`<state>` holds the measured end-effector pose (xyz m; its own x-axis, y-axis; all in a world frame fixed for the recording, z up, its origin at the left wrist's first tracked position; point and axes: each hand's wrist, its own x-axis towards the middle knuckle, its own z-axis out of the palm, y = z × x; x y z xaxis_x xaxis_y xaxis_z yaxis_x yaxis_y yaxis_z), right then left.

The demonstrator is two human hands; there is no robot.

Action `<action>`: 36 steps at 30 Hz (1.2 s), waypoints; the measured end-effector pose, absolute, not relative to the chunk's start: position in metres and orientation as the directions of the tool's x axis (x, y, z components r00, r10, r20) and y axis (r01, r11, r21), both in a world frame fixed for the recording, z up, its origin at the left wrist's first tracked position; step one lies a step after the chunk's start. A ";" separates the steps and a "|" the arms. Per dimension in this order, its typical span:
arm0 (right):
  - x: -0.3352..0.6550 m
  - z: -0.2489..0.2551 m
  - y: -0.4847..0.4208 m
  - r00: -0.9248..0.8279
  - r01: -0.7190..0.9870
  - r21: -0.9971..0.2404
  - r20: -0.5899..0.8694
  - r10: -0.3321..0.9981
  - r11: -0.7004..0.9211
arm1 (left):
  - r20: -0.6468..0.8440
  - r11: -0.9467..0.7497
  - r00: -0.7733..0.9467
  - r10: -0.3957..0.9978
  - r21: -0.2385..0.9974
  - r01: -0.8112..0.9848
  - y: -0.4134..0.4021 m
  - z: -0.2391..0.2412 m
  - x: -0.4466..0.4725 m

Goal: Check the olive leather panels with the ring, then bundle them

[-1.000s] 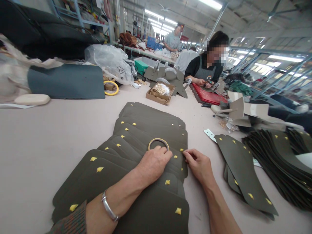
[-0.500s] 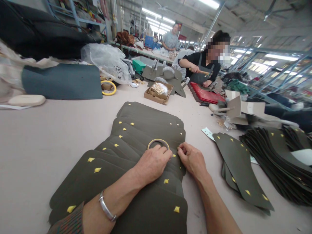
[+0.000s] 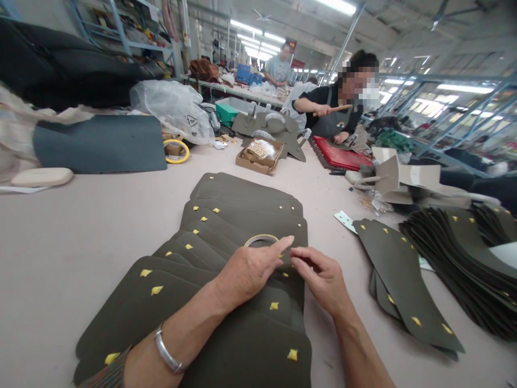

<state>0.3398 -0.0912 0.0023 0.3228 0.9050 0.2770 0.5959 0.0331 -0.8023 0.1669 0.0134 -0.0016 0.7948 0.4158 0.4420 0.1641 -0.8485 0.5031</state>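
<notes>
Overlapping dark olive panels [image 3: 238, 215] lie fanned on the table, dotted with small yellow tape pieces [image 3: 156, 290]. A few small metal studs [image 3: 299, 226] show near their right edges. My left hand [image 3: 246, 272] is over the panels, index finger stretched out and the other fingers loosely bent, with nothing visible in it. Just behind it lies a roll of yellow tape [image 3: 262, 238], partly covered by the hand. At the panels' right edge, my right hand [image 3: 321, 275] has thumb and index finger close together in a pinch; whatever is between the tips is too small to make out.
To the right are loose olive strips [image 3: 398, 275] and a thick stack of similar pieces [image 3: 464, 264]. A cardboard box [image 3: 259, 156] of gold-coloured studs stands farther back. Another yellow roll [image 3: 176, 152] lies beside a blue-grey sheet [image 3: 100, 144]. Across the table a co-worker [image 3: 335, 108] holds a wooden-handled tool.
My left hand has lifted its index finger from the tape roll and stretched it towards the right hand. My right hand has shifted slightly down, its fingertips still together.
</notes>
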 end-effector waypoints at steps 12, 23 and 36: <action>0.324 -0.001 -0.086 0.101 0.827 -0.527 0.482 0.870 0.196 | 0.371 -0.857 0.837 0.402 0.474 0.202 0.009 -0.002 0.168; 0.311 0.002 -0.086 0.439 0.490 -0.871 0.199 0.876 -0.048 | 0.462 -0.902 0.792 0.399 0.355 0.247 0.006 -0.003 0.168; 0.373 -0.009 -0.085 0.582 0.124 -0.938 -0.196 0.789 -0.325 | 0.262 -0.883 0.851 0.456 0.252 0.396 0.009 -0.002 0.174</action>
